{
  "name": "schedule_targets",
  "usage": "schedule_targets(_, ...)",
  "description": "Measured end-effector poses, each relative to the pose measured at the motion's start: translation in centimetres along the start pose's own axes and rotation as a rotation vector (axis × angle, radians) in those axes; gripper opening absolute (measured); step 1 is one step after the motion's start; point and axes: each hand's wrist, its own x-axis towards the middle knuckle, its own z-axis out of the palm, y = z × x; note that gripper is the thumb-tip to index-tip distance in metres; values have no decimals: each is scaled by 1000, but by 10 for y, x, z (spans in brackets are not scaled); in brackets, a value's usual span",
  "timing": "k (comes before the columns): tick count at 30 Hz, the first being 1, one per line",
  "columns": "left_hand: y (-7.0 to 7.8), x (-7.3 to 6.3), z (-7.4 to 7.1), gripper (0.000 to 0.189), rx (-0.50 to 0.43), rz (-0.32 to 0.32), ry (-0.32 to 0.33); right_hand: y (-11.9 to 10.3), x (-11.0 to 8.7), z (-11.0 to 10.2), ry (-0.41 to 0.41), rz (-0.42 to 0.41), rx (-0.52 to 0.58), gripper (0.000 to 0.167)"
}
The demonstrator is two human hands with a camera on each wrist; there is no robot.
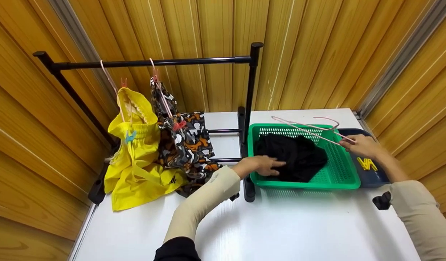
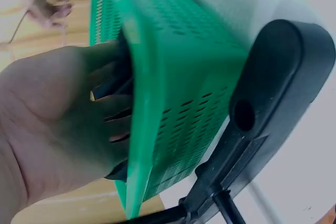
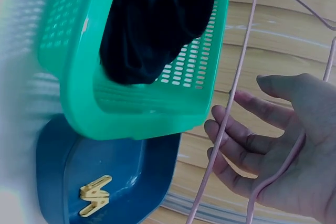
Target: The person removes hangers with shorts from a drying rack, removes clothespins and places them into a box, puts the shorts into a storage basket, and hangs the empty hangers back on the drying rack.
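Note:
A black garment [image 1: 297,154] lies bunched in the green perforated basket [image 1: 306,185]. My left hand [image 1: 263,165] reaches over the basket's left side, its fingers extended onto the cloth. In the left wrist view the fingertips are partly hidden behind the basket's rim and dark fabric. Over the basket's right end, my right hand [image 1: 364,146] holds a pink wire clothes hanger [image 3: 241,56]. The hanger's frame spreads leftward above the basket, with no clothing on it. In the right wrist view its wire runs across the palm, and the fingers bend loosely toward the other side.
A black clothes rack [image 1: 208,60] stands to the left. From it hang yellow shorts [image 1: 135,181] and a camouflage-patterned garment [image 1: 192,145], pegged on pink hangers. Right of the basket, a dark blue bin [image 1: 375,178] holds yellow clothespins [image 1: 367,164]. Wood-patterned walls surround the white table [image 1: 281,228].

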Motion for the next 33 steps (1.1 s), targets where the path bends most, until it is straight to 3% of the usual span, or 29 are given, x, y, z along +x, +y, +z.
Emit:
schedule_targets(3,2,-2,3,55,24,4,-38,-6,-2,1,-5,-15,-8,31)
schedule_targets(7,-6,-22,-6,49,70,53,34,-13,-2,1,-9,-40,-36,32)
schedule_targets(12,-18,-72,-37,40,150,112,195,-21,-6,0,-19,-58,-38,32)
schedule_targets(15,-29,-109,-68,34,122,111,357,-26,-10,-3,-32,-73,-24,32)
schedule_targets(17,-37,-135,-92,27,109,66,525,-32,-11,-5,-42,-92,-16,30)
schedule_targets(20,-57,-165,-125,21,97,-32,861,-42,-15,-8,-73,-95,-1,30)
schedule_targets(23,-84,-186,-150,18,7,-133,1202,-57,-18,-10,-118,-87,19,34)
schedule_targets(26,-113,-202,-166,19,-64,-209,1441,-73,-21,-11,-176,-89,86,42)
schedule_targets(27,-122,-207,-169,22,-55,-246,1485,-78,-21,-11,-195,-93,118,44)
schedule_targets(29,-140,-215,-173,33,2,-346,1515,-88,-21,-10,-230,-101,183,47)
schedule_targets(31,-156,-224,-174,48,56,-446,1489,-100,-19,-8,-263,-110,246,46)
schedule_targets(33,-170,-230,-173,57,77,-523,1415,-111,-15,-4,-296,-127,302,43)
